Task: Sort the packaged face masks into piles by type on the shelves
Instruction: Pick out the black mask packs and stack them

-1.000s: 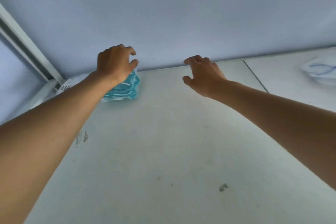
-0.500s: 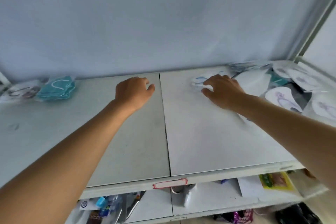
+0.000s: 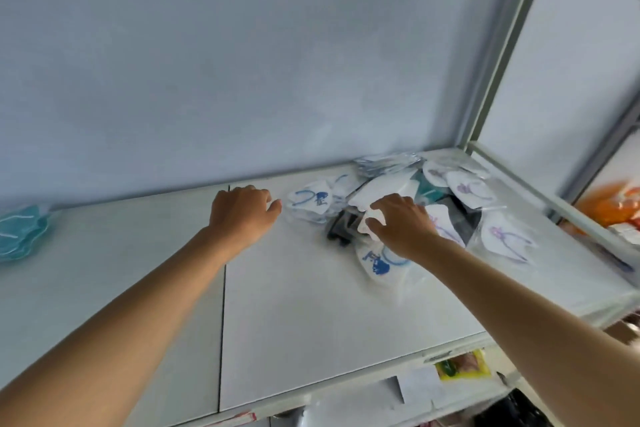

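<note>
Two bare hands reach over the white shelf [image 3: 311, 305]. The left hand [image 3: 242, 215] is palm down with fingers loosely curled and thumb pointing right; it holds nothing, and whether it touches the shelf surface cannot be told. It sits just right of the seam [image 3: 223, 288] between the two shelf panels. The right hand [image 3: 401, 225] is palm down on the mixed heap of packaged masks [image 3: 433, 204], fingers spread and bent, fingertips [image 3: 375, 210] on a white packet [image 3: 372, 224]; whether it is pinching that packet or only pressing on it cannot be told.

Just right of the left thumb lies a white mask with blue print [image 3: 310, 201], apart from the hand. A second blue-printed mask [image 3: 379, 263] lies under the right wrist, nearest the camera. A dark packet [image 3: 343, 229] lies between the two, touching the white packet. Behind the right hand, a plain white mask [image 3: 384, 187] rests on top of the heap. White masks with purple print [image 3: 505, 241] spread out to the right, toward the shelf's metal upright [image 3: 502, 45].

At the far left edge of the shelf, well apart from both hands, a pile of teal masks [image 3: 20, 232] sits against the back wall [image 3: 242, 62].

Below the shelf edge, a lower shelf [image 3: 363, 395] holds a yellow packet [image 3: 464, 364] and a sheet of white paper [image 3: 420, 386]. Orange items [image 3: 609, 204] show beyond the right side, blurred.
</note>
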A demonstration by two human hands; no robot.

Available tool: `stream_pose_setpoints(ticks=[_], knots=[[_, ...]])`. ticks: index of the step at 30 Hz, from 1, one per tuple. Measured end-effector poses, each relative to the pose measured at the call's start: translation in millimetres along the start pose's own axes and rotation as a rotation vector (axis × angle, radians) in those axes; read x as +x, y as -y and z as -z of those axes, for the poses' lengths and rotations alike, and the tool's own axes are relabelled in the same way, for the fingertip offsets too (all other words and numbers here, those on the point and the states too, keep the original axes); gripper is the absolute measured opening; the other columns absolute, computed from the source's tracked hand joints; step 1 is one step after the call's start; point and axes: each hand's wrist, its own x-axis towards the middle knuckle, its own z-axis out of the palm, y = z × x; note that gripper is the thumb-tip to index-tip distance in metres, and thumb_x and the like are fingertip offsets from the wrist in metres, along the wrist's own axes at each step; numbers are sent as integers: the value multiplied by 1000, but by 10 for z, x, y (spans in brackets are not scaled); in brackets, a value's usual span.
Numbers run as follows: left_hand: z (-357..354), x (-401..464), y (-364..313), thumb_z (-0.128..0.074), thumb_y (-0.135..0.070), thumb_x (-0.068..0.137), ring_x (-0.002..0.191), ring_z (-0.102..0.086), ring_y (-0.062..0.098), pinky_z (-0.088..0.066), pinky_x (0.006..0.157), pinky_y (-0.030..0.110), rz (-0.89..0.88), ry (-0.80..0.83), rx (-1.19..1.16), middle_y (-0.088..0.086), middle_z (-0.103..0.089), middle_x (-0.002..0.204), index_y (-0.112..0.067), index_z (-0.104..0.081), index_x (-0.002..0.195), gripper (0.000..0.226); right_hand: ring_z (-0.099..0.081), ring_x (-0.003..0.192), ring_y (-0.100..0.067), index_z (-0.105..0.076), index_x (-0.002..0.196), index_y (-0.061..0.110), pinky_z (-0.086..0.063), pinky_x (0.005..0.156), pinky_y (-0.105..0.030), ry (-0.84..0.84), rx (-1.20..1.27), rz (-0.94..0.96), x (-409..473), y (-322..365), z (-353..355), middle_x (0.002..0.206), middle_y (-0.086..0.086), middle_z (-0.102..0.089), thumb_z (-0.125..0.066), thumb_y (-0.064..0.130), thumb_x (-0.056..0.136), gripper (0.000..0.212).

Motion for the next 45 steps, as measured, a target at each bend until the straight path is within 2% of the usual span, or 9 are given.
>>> stream_pose_setpoints(ticks=[11, 19, 25, 28, 33, 38, 40, 42, 45], knots=[[-74, 418, -889, -32, -43, 99, 109, -59, 27, -38, 89, 34, -70, -11, -6, 6, -63, 117, -20, -65, 116, 43, -41, 129, -27, -46, 137, 21, -32, 106, -37, 9, 47, -29, 306, -808, 247, 142, -5, -45, -42, 41, 97, 45], [-300, 665, -1431, -33, -38, 100, 107, -59, 27, -40, 90, 34, 41, 30, -103, 7, -62, 119, -19, -60, 120, 39, -43, 125, -28, -45, 136, 17, -36, 102, -38, 105, 29, 49, 700, -1143, 227, 136, -9, -49, -38, 40, 97, 45], [-459, 893, -1750, -37, -32, 99, 117, -55, 26, -43, 93, 35, 69, 73, -360, 6, -62, 123, -21, -61, 122, 35, -47, 119, -28, -48, 128, 14, -37, 94, -36, 156, -26, 40, 890, -1203, 64, 125, -11, -57, -32, 39, 98, 42], [-555, 957, -1861, -42, -32, 98, 127, -50, 21, -40, 102, 31, 58, 99, -507, 1, -55, 138, -23, -56, 133, 38, -49, 118, -30, -49, 124, 11, -38, 93, -37, 159, -20, -5, 950, -1217, -47, 121, -13, -59, -30, 40, 98, 43], [-675, 962, -1951, -35, -32, 102, 132, -41, 22, -33, 105, 35, -119, 331, -392, 6, -46, 144, -9, -54, 130, 40, -49, 117, -32, -49, 122, 11, -40, 91, -37, 136, 98, -93, 1032, -1220, -175, 120, -14, -59, -32, 40, 97, 42], [-833, 827, -1846, -40, -34, 101, 114, -56, 17, -43, 98, 37, -288, 51, -338, -3, -66, 119, -19, -67, 112, 33, -46, 121, -31, -46, 127, 11, -43, 91, -37, 33, 323, -222, 1105, -1193, -204, 121, -12, -60, -46, 42, 94, 45], [-888, 787, -1799, -44, -35, 99, 115, -53, 12, -40, 102, 33, -367, 40, -341, -7, -66, 118, -22, -70, 112, 32, -49, 119, -32, -45, 126, 9, -45, 89, -37, 3, 415, -277, 1122, -1149, -238, 123, -12, -58, -54, 41, 91, 48], [-894, 759, -1775, -46, -36, 98, 115, -52, 10, -38, 102, 27, -369, 104, -407, -6, -65, 120, -20, -70, 114, 32, -53, 114, -32, -44, 121, 8, -44, 80, -35, -23, 523, -322, 1134, -1087, -279, 124, -12, -55, -61, 33, 89, 44], [-798, 741, -1755, -49, -34, 97, 105, -59, 12, -44, 90, 23, -176, 199, -689, 0, -67, 116, -17, -70, 111, 30, -57, 104, -30, -45, 115, 7, -38, 72, -30, -49, 682, -364, 1143, -1002, -283, 120, -11, -55, -67, 16, 85, 37]])
